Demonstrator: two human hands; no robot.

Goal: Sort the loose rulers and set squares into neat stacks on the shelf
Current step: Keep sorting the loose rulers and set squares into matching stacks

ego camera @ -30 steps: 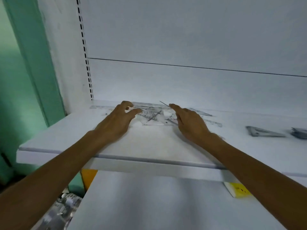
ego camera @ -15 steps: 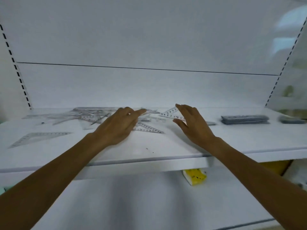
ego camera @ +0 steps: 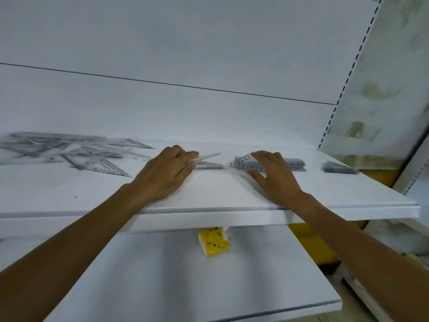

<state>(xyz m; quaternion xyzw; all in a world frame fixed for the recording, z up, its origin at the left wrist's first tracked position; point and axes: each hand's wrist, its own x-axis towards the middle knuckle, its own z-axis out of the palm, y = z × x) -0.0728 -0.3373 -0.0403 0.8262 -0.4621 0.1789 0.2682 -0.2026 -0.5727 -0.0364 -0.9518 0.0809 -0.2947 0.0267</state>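
- White metal shelving is filling the view: a shelf (ego camera: 220, 189) is running from side to side in front of a plain back panel (ego camera: 185, 54), and a slotted upright (ego camera: 343, 89) is closing it off at the right.
- One loose pile of rulers and set squares (ego camera: 76, 152) is lying criss-crossed at the left rear of the shelf; blur is hiding the number of pieces.
- Two clear set squares are lying apart from that pile, near the shelf's middle: a plain set square (ego camera: 209, 162) and, just to its right, a numbered set square (ego camera: 243, 162).
- Two dark, neat stacks are sitting at the right: a near stack (ego camera: 293, 164) partly behind the right hand, and a far stack (ego camera: 339, 168) well apart, close to the upright.
- One yellow packet (ego camera: 213, 242) is lying on the lower shelf (ego camera: 185, 287).
- Left hand (ego camera: 164, 175): it is lying palm down with nearly straight fingers, the tips touching the left end of the plain set square; a pinch cannot be told.
- Right hand (ego camera: 276, 180): it is lying palm down, its fingers spread and its thumb splayed, the fingertips touching the numbered set square without curling round it.
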